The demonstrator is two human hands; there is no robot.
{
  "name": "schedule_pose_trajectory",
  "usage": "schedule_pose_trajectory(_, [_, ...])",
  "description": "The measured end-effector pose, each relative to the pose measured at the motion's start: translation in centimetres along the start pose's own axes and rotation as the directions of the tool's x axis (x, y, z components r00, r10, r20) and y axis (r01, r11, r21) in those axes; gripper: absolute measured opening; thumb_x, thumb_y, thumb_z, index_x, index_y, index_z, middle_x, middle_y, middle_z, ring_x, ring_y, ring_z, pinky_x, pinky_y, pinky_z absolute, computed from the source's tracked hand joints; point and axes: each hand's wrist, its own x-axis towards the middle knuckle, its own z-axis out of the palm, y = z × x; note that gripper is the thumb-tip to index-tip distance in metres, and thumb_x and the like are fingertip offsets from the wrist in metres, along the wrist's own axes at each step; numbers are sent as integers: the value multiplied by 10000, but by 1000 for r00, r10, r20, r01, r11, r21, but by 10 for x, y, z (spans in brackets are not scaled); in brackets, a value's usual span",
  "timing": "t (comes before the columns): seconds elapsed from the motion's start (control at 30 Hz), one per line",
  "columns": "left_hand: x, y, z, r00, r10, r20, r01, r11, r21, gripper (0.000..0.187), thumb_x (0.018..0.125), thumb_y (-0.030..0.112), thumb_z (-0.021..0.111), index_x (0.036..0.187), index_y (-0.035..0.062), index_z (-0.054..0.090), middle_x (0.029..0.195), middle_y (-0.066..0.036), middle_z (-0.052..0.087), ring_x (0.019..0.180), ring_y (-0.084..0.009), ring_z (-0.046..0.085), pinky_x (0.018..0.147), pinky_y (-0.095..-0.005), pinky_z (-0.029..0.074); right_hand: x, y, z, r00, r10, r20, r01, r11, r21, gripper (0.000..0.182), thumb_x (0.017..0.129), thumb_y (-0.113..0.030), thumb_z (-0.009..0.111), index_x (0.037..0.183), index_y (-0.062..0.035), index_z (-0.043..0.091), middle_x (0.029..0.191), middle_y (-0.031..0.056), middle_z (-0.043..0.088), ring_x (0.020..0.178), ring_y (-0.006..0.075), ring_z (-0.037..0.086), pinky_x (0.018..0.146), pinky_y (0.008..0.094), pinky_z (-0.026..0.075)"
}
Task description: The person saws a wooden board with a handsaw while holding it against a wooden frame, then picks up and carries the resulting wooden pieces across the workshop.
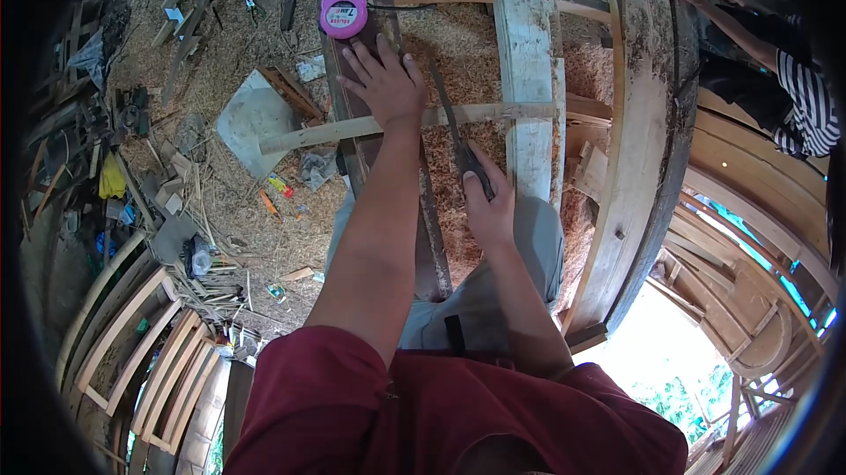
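My left hand [386,85] lies flat with fingers spread on a dark brown plank [359,56]. A pink tape measure [344,17] rests on that plank just beyond the fingertips. Beneath my left wrist, a pale wooden strip [480,114] runs crosswise from the brown plank to a whitish weathered board [526,61]. My right hand [490,211] is closed around the dark handle of a saw [448,109]. Its long narrow blade points away from me and crosses over the strip, between the plank and the board.
Wood shavings [264,52] cover the ground. Left of the plank lies a pale flat sheet [251,122] among scraps. A thick timber [639,105] stands to the right, with another person's arm [740,27] behind it. Curved wooden frames [132,334] stack at lower left.
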Motion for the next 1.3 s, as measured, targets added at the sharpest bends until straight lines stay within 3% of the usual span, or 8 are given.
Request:
schedule_pose_trajectory(0.3, [-6, -6, -2, 998, 60, -18, -59, 997, 46, 636, 1060, 458, 507, 1586, 102, 478, 1708, -259, 296, 1620, -482, 177, 1269, -736, 107, -4, 0, 1, 997, 83, -8, -82, 994, 69, 525, 1029, -25, 574, 1550, 27, 543, 1282, 120, 717, 1118, 130, 661, 995, 278, 510])
schedule_pose_trajectory(0.4, [-5, -7, 0, 998, 63, -21, -61, 995, 81, 649, 1056, 487, 511, 1584, 111, 486, 1711, -261, 291, 1620, -483, 176, 1272, -728, 121, -9, -3, 1, 1000, -20, -19, 21, 999, 30, 528, 1016, -5, 563, 1540, 51, 540, 1361, 167, 698, 1196, 163, 663, 1038, 298, 503])
schedule_pose_trajectory(0.57, [-5, -5, -2, 998, 61, -7, -60, 993, 98, 675, 1052, 531, 500, 1587, 119, 482, 1708, -267, 294, 1618, -484, 180, 1271, -726, 126, -5, 17, 4, 978, -201, -61, 199, 979, -42, 527, 1022, -39, 534, 1544, 35, 548, 1236, 90, 709, 962, 85, 619, 863, 254, 515])
schedule_pose_trajectory(0.7, [-4, -4, -3, 998, 61, 14, -63, 989, 135, 741, 1042, 610, 491, 1602, 126, 463, 1707, -275, 293, 1619, -482, 178, 1272, -721, 122, -10, 5, -4, 999, -40, -3, 40, 998, 40, 529, 1016, -49, 546, 1535, 53, 547, 1355, 148, 692, 1135, 146, 644, 1010, 303, 506])
schedule_pose_trajectory(0.83, [-5, -3, -6, 997, 54, 48, -60, 990, 130, 860, 996, 723, 502, 1614, 126, 448, 1715, -271, 275, 1623, -478, 161, 1278, -712, 109, -6, 7, -4, 966, -260, -2, 257, 958, -125, 524, 1017, -45, 540, 1531, 57, 548, 1280, 135, 709, 996, 127, 645, 918, 294, 534])
schedule_pose_trajectory(0.97, [-5, -3, -8, 996, 43, 75, -55, 987, 153, 964, 951, 811, 504, 1625, 125, 435, 1730, -261, 240, 1632, -471, 129, 1286, -703, 92, -11, -8, -1, 999, -48, -2, 48, 999, -7, 514, 1019, -40, 534, 1522, 62, 553, 1242, 126, 713, 929, 117, 628, 869, 286, 537])
schedule_pose_trajectory(1.23, [-5, 0, -10, 992, 25, 121, -49, 977, 207, 1019, 932, 858, 481, 1639, 127, 419, 1739, -253, 217, 1642, -461, 90, 1293, -695, 73, -8, -22, 9, 978, -198, -57, 185, 965, -186, 491, 1020, -38, 543, 1497, 71, 574, 1274, 135, 711, 995, 131, 645, 919, 288, 527])
schedule_pose_trajectory(1.3, [-4, 0, -11, 992, 25, 127, -50, 979, 200, 1015, 936, 854, 481, 1639, 125, 418, 1740, -254, 213, 1642, -462, 89, 1293, -695, 72, -8, -30, 2, 999, 13, -48, -14, 999, -30, 488, 1018, -38, 551, 1492, 76, 576, 1334, 167, 702, 1135, 172, 656, 1015, 313, 506])
